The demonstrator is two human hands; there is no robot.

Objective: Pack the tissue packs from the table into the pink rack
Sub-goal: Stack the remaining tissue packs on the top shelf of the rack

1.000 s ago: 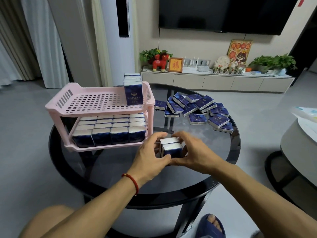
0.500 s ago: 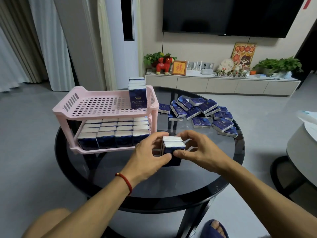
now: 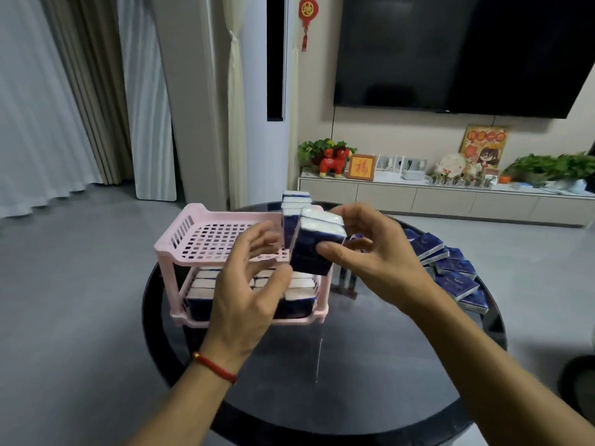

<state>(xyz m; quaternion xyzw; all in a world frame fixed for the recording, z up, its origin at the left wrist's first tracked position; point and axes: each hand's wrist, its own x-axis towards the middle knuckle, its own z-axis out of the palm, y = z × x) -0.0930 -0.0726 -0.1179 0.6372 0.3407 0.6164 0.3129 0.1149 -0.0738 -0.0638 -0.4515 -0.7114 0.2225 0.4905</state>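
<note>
On the table (image 3: 322, 397), the rack's (image 3: 206, 249) bottom tier looks full, top barely started; your right hand (image 3: 370, 252) grips packs (image 3: 317, 249), left hand (image 3: 248, 284) hangs loose, a pile (image 3: 450, 272) remains.

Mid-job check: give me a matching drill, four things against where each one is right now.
Things:
1. held packs
2. loose packs
3. upright packs
4. packed rows

Places:
A. lower shelf of the pink rack
B. lying on the table, right side
C. lifted, gripped by the right hand, with the left hand beside them
D. top shelf, far right corner

Pairs: 1-C, 2-B, 3-D, 4-A
</note>
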